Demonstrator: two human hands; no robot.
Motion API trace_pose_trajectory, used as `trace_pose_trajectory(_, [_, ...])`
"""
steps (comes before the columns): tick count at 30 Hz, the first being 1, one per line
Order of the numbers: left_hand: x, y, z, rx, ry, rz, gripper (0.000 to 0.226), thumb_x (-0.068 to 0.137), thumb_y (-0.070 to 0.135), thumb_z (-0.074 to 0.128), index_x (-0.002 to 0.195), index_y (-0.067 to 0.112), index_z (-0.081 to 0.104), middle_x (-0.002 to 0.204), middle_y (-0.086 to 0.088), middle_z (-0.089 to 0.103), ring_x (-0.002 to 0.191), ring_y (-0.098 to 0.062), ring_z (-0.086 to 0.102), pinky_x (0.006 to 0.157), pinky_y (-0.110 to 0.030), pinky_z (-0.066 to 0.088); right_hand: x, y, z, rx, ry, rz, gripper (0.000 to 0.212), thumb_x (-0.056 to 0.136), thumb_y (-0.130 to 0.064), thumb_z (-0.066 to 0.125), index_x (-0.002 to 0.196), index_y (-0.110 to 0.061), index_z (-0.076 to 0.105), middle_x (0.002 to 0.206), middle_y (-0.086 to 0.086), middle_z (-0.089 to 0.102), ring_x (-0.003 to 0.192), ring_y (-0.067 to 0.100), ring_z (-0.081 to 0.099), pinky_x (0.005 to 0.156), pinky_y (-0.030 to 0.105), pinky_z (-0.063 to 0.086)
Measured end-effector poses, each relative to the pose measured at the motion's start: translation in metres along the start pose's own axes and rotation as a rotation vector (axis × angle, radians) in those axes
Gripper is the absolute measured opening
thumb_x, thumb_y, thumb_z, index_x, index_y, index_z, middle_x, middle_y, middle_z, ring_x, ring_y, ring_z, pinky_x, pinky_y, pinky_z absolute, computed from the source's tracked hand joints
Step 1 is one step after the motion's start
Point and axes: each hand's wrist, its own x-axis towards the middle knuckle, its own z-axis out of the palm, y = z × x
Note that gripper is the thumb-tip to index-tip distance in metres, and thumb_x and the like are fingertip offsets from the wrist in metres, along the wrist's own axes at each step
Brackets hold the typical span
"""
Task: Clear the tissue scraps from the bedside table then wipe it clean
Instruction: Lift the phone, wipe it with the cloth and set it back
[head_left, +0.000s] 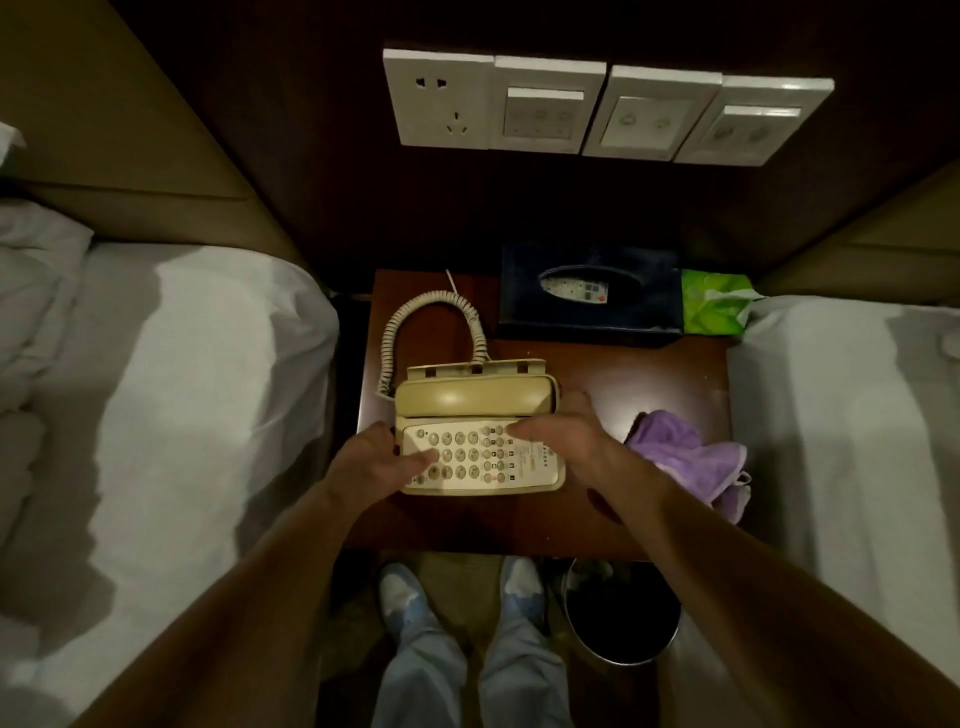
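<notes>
One phone (478, 441), one purple cloth (685, 452), one dark box (545, 317), one green pack (711, 306), all on one table (623, 374). One bin (613, 661) on near floor. Left hand (374, 462) grips phone's left edge, thumb on keys. Right hand (566, 441) clasps its right side, thumb across keys. Cloth just right of right hand.

Dim rm, overhead light; glare on switch plates (602, 109), fisheye bend at edges, slightly soft.

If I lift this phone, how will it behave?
The phone looks rigid plastic, probably light. Its handset only rests on top, so tilting may drop it. The coiled cord will likely tug back.
</notes>
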Motion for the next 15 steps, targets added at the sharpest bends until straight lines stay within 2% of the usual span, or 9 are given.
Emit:
trace_pose_trajectory(2, [0.001, -0.002, -0.007, 0.111, 0.009, 0.041, 0.056, 0.08, 0.078, 0.064, 0.096, 0.024, 0.061, 0.08, 0.015, 0.058, 0.079, -0.009, 0.063, 0.061, -0.024, 0.047, -0.018, -0.014, -0.008, -0.095, 0.006, -0.035, 0.117, 0.014, -0.057, 0.098, 0.122, -0.036, 0.058, 0.127, 0.001, 0.06, 0.11, 0.023, 0.066, 0.091, 0.043, 0.059])
trace_pose_trajectory(4, [-0.009, 0.006, -0.024, 0.35, 0.099, 0.111, 0.059, 0.079, 0.086, 0.053, 0.091, 0.029, 0.057, 0.077, 0.015, 0.055, 0.067, -0.002, 0.055, 0.056, -0.023, 0.042, -0.052, -0.036, -0.019, -0.264, 0.065, -0.133, 0.098, 0.048, -0.038, 0.097, 0.135, -0.033, 0.051, 0.132, -0.001, 0.049, 0.12, 0.017, 0.053, 0.098, 0.03, 0.049])
trace_pose_trajectory(6, [-0.018, 0.017, -0.041, 0.471, 0.304, 0.276, 0.048, 0.084, 0.081, 0.054, 0.088, 0.033, 0.053, 0.074, 0.016, 0.053, 0.063, -0.001, 0.05, 0.051, -0.021, 0.034, -0.076, -0.04, -0.036, -0.434, 0.233, -0.282, 0.082, 0.073, -0.035, 0.084, 0.144, -0.025, 0.044, 0.138, 0.001, 0.043, 0.125, 0.017, 0.045, 0.096, 0.02, 0.04])
trace_pose_trajectory(8, [-0.02, 0.026, -0.051, 0.425, 0.481, 0.477, 0.046, 0.086, 0.075, 0.057, 0.096, 0.03, 0.056, 0.088, 0.011, 0.059, 0.074, -0.007, 0.054, 0.057, -0.023, 0.04, -0.105, -0.032, -0.058, -0.522, 0.452, -0.388, 0.066, 0.085, -0.04, 0.075, 0.142, -0.023, 0.045, 0.137, 0.005, 0.046, 0.124, 0.023, 0.047, 0.098, 0.035, 0.045])
trace_pose_trajectory(10, [-0.017, 0.038, -0.052, 0.432, 0.464, 0.607, 0.056, 0.086, 0.074, 0.054, 0.117, 0.027, 0.055, 0.108, 0.007, 0.056, 0.095, -0.012, 0.054, 0.077, -0.033, 0.051, -0.123, -0.014, -0.082, -0.661, 0.553, -0.417, 0.064, 0.086, -0.05, 0.07, 0.139, -0.022, 0.045, 0.132, 0.008, 0.048, 0.121, 0.03, 0.048, 0.097, 0.048, 0.046])
trace_pose_trajectory(12, [-0.012, 0.057, -0.044, 0.515, 0.372, 0.666, 0.064, 0.09, 0.071, 0.051, 0.135, 0.026, 0.049, 0.122, 0.006, 0.049, 0.109, -0.014, 0.049, 0.097, -0.038, 0.047, -0.13, 0.01, -0.104, -0.783, 0.58, -0.331, 0.079, 0.079, -0.06, 0.072, 0.142, -0.023, 0.042, 0.135, 0.013, 0.045, 0.122, 0.036, 0.045, 0.097, 0.054, 0.045])
trace_pose_trajectory(15, [-0.013, 0.089, -0.031, 0.569, 0.339, 0.746, 0.069, 0.095, 0.066, 0.051, 0.147, 0.022, 0.042, 0.134, 0.003, 0.049, 0.119, -0.018, 0.046, 0.107, -0.04, 0.039, -0.134, 0.036, -0.119, -0.83, 0.506, -0.151, 0.103, 0.066, -0.073, 0.077, 0.149, -0.029, 0.035, 0.143, 0.015, 0.038, 0.127, 0.04, 0.043, 0.098, 0.06, 0.044])
